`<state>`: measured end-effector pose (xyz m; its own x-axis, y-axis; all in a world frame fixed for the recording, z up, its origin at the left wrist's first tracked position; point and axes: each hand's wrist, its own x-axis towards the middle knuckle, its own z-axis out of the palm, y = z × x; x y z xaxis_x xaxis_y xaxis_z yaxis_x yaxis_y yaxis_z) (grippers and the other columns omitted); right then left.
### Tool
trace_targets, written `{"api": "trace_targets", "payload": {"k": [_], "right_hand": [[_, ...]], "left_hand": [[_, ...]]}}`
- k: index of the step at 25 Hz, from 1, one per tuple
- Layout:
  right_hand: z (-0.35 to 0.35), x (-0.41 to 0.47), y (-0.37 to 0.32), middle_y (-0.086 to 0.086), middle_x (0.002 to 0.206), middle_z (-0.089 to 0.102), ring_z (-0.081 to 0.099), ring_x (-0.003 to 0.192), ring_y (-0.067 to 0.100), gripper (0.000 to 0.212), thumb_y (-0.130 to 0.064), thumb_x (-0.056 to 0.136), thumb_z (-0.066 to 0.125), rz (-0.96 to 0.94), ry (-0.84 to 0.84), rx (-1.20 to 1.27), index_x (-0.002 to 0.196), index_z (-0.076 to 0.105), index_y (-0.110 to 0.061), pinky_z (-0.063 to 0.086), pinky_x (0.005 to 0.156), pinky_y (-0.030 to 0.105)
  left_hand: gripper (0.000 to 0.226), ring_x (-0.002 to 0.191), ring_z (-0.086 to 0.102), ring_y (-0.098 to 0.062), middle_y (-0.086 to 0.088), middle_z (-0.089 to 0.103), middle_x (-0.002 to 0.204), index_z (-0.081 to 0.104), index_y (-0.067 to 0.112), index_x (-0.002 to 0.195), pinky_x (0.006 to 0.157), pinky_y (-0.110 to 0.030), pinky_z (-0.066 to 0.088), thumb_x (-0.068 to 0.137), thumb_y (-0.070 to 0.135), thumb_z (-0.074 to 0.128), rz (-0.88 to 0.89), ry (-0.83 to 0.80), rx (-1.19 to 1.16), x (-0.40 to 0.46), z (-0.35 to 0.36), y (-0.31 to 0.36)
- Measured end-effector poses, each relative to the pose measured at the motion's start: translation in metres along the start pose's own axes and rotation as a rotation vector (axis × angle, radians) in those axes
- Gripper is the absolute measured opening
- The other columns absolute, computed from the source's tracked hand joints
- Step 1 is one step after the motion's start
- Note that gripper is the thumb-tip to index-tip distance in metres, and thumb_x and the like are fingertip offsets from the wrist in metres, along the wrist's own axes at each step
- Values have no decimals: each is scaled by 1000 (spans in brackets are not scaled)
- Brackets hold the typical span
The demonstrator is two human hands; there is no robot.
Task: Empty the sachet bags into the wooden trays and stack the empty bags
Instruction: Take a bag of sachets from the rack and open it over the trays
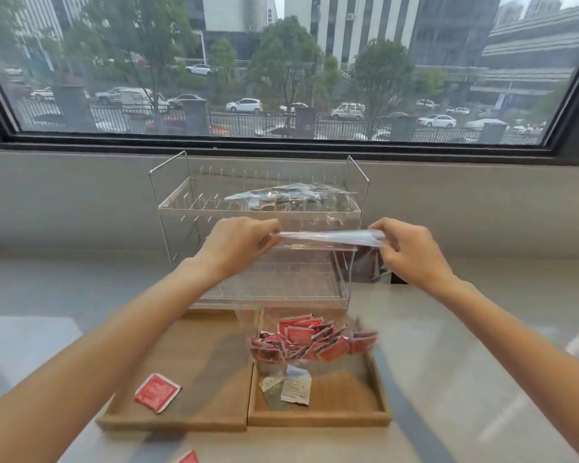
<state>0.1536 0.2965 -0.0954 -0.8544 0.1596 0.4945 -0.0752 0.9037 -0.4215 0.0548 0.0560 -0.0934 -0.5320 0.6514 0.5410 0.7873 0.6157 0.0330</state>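
Observation:
My left hand (238, 245) and my right hand (411, 252) each pinch one end of a clear plastic bag (328, 236), stretched flat between them and hanging down. A blurred bunch of red sachets (311, 340) sits at the bag's lower end, just above the right wooden tray (318, 420); I cannot tell whether they are still inside the bag. That tray holds a few white and green sachets (293, 388). The left wooden tray (171, 423) holds one red sachet (157, 392).
A clear acrylic two-tier rack (181, 208) stands behind the trays; its top shelf holds clear bags of sachets (281, 198). Another red sachet (188, 457) lies on the pale table at the bottom edge. A wall and a window rise behind the rack.

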Motion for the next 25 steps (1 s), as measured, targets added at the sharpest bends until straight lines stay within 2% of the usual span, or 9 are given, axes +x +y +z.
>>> {"api": "trace_targets", "payload": {"k": [3, 7, 10, 13, 16, 18, 20, 22, 25], "right_hand": [[5, -6, 9, -7, 71, 57, 54, 75, 24, 23, -5, 82, 52, 64, -112, -8, 100, 65, -12, 45, 73, 37], [-1, -2, 5, 1, 108, 69, 62, 103, 22, 29, -25, 84, 57, -58, -241, -232, 113, 59, -18, 43, 88, 36], [1, 7, -15, -2, 116, 66, 59, 111, 20, 41, -35, 84, 58, -179, -299, -275, 122, 52, -23, 37, 98, 36], [19, 8, -33, 2, 116, 65, 57, 110, 27, 34, -31, 87, 53, -108, -392, -300, 121, 53, -27, 41, 83, 34], [34, 4, -30, 7, 94, 65, 57, 97, 33, 16, -29, 91, 47, -27, -396, -295, 95, 59, -18, 36, 66, 33], [35, 2, -22, 6, 83, 62, 58, 90, 34, 18, -27, 91, 47, 1, -375, -259, 84, 54, -13, 36, 63, 32], [35, 0, -15, 7, 92, 68, 59, 93, 32, 17, -26, 90, 49, 22, -345, -203, 93, 61, -15, 39, 64, 32], [34, -2, -12, 5, 99, 70, 59, 96, 30, 19, -27, 90, 51, 47, -322, -158, 101, 64, -19, 39, 66, 31], [36, -6, -6, 5, 100, 70, 60, 98, 28, 20, -28, 89, 52, 85, -304, -111, 103, 64, -20, 40, 68, 31]], "left_hand": [[24, 84, 65, -33, -9, 73, 89, 61, 13, 97, 65, -32, 40, 91, 31, 46, -59, -41, -8, -4, 15, 0], [30, 78, 66, -30, -6, 73, 80, 63, 13, 88, 62, -31, 41, 89, 39, 47, -42, -46, -38, -4, 26, 0], [31, 75, 67, -30, -6, 74, 78, 64, 13, 87, 59, -28, 38, 88, 39, 49, 8, -21, -61, 0, 29, 5], [34, 80, 67, -28, -6, 74, 85, 64, 17, 97, 62, -30, 41, 86, 45, 49, 7, -52, -64, 0, 26, 12], [47, 92, 63, -14, -2, 70, 101, 55, 21, 115, 74, -29, 46, 79, 50, 52, -86, -55, -168, -17, 19, 9], [68, 108, 49, -7, -3, 58, 122, 39, 17, 131, 95, -28, 39, 73, 47, 60, -220, 59, -314, -39, 28, 2], [90, 125, 37, -13, -7, 39, 141, 18, 13, 141, 105, -31, 28, 71, 40, 67, -477, 99, -533, -66, 50, -1], [102, 136, 26, -19, -7, 22, 151, 3, 13, 143, 111, -35, 22, 70, 37, 70, -693, -115, -701, -91, 81, 7], [100, 135, 26, -13, 1, 21, 151, 0, 21, 143, 114, -37, 21, 73, 30, 70, -737, -392, -884, -121, 124, 26]]}}
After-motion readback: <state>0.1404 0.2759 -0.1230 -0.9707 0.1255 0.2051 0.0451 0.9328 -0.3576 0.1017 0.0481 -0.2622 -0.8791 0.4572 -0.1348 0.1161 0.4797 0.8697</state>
